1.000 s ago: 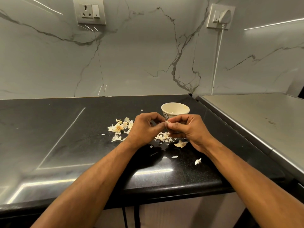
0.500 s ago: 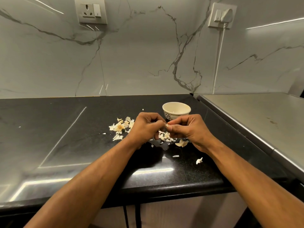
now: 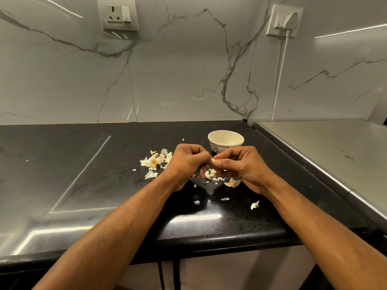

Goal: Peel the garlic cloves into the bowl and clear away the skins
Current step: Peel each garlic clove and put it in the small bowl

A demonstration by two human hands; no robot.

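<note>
Since a moment ago both hands have hardly moved: left hand (image 3: 187, 162) and right hand (image 3: 240, 164) pinch one garlic clove (image 3: 213, 160) just before the bowl (image 3: 225, 141). Skins (image 3: 156, 161) lie left of it on the worktop (image 3: 83, 164), uncleared; peeling is unfinished.

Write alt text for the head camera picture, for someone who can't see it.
Two hands, left hand and right hand, pinch a garlic clove between them above a black countertop. Loose garlic skins lie scattered beneath and to the left, and a small cream bowl stands just behind the hands, before a marble wall.
</note>
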